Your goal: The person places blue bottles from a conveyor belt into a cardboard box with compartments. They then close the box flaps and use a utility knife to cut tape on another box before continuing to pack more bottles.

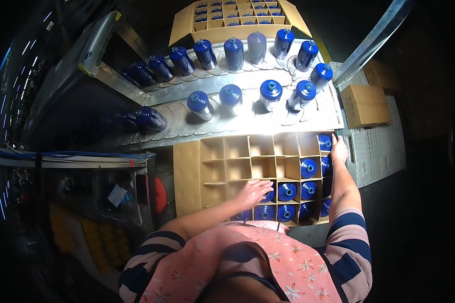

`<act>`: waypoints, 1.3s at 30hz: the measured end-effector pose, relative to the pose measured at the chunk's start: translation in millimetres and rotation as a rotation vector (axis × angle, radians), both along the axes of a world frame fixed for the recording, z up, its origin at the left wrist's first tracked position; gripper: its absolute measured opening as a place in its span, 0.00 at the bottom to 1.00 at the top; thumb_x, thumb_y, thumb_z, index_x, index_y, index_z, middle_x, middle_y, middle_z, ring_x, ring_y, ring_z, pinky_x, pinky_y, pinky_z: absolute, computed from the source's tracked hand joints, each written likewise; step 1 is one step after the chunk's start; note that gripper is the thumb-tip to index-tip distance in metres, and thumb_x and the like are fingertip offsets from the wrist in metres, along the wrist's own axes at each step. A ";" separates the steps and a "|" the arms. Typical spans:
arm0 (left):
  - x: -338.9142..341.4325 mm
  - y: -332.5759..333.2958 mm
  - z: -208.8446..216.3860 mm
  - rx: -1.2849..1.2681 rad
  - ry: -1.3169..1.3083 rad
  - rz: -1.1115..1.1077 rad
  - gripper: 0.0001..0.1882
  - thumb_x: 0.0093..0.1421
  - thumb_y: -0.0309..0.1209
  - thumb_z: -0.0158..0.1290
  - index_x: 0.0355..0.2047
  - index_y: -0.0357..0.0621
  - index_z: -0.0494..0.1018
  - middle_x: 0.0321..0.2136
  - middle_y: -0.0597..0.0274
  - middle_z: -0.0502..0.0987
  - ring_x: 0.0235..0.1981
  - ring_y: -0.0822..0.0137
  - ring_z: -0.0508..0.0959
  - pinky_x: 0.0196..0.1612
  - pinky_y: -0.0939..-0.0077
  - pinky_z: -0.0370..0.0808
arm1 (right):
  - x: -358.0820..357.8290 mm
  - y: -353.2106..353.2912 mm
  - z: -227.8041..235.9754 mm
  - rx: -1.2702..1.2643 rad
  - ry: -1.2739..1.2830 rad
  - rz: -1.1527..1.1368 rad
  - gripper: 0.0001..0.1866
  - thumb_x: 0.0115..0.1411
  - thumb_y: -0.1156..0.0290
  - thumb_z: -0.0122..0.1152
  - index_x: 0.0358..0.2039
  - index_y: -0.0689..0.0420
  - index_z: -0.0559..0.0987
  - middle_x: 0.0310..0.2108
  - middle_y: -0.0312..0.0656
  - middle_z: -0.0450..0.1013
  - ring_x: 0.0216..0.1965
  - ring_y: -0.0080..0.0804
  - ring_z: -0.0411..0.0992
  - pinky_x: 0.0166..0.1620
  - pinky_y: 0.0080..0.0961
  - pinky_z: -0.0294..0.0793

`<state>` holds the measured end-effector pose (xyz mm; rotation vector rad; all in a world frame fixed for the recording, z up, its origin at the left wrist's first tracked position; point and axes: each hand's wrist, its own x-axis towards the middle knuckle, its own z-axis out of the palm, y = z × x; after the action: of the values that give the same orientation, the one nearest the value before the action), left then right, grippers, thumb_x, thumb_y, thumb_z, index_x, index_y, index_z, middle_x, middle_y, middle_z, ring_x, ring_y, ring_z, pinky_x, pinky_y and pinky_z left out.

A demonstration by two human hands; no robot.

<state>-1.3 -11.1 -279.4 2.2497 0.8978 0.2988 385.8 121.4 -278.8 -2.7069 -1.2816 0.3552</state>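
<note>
A cardboard box (187, 177) with a divider grid stands in front of me, partly filled with upright blue bottles (287, 192). My left hand (255, 194) is closed over the top of one bottle (268, 195) in the nearer middle cells, and its fingers cover the neck. At the box's right edge, my right hand (340, 150) grips the rim beside a bottle (325, 142) in the far right corner. That hand's fingertips are partly hidden. Most cells on the left and far side hold no bottle.
Beyond the box, a lit metal conveyor (187, 92) carries two rows of blue bottles (233, 54). Another divided box (227, 34) with bottles stands behind it. Right are a closed carton (365, 105) and a pale pallet (376, 151); a metal post (371, 45) rises there.
</note>
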 end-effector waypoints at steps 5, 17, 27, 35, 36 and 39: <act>-7.3 0.2 -10.0 0.059 -0.100 0.056 0.20 0.54 0.29 0.57 0.48 0.49 0.72 0.56 0.64 0.70 0.58 0.67 0.67 0.57 0.62 0.60 | -6.1 9.1 -6.8 0.029 -0.019 0.019 0.27 0.64 0.43 0.42 0.47 0.52 0.73 0.38 0.56 0.76 0.43 0.55 0.73 0.46 0.48 0.71; -13.7 22.1 92.2 -0.221 -0.398 0.300 0.16 0.52 0.25 0.58 0.43 0.43 0.75 0.51 0.58 0.75 0.54 0.60 0.72 0.58 0.67 0.65 | 16.3 -16.7 13.7 0.043 0.058 0.010 0.26 0.64 0.43 0.41 0.46 0.51 0.74 0.41 0.54 0.76 0.45 0.54 0.73 0.48 0.46 0.70; -93.3 118.2 182.0 -0.088 -0.799 0.858 0.18 0.56 0.14 0.52 0.47 0.37 0.72 0.55 0.52 0.70 0.56 0.65 0.70 0.58 0.74 0.67 | 21.4 -12.0 15.6 0.076 0.105 0.056 0.25 0.64 0.44 0.41 0.44 0.52 0.74 0.39 0.54 0.76 0.45 0.56 0.73 0.48 0.48 0.70; -103.9 258.8 86.1 -0.007 -0.637 0.994 0.16 0.53 0.18 0.57 0.44 0.37 0.74 0.51 0.55 0.75 0.53 0.66 0.73 0.55 0.77 0.69 | 24.7 -2.5 8.4 0.019 0.115 0.032 0.23 0.65 0.47 0.44 0.44 0.52 0.74 0.38 0.56 0.76 0.44 0.56 0.73 0.47 0.47 0.70; -101.1 270.4 72.7 -0.003 -0.612 1.010 0.16 0.52 0.20 0.59 0.43 0.38 0.75 0.50 0.56 0.76 0.52 0.67 0.74 0.54 0.78 0.69 | 24.5 0.1 6.7 0.017 0.109 0.038 0.23 0.65 0.46 0.43 0.45 0.52 0.74 0.38 0.56 0.76 0.43 0.56 0.73 0.47 0.47 0.70; -86.5 295.7 48.1 0.011 -0.389 1.074 0.18 0.51 0.24 0.61 0.44 0.42 0.75 0.48 0.57 0.78 0.50 0.66 0.76 0.53 0.78 0.70 | 22.2 7.7 2.0 0.030 0.105 0.040 0.22 0.65 0.47 0.45 0.45 0.52 0.74 0.37 0.56 0.76 0.43 0.56 0.73 0.46 0.47 0.71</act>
<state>-87.8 284.6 -231.3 1.4232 1.7793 1.1536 408.1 129.2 -276.8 -2.6033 -1.3031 0.4713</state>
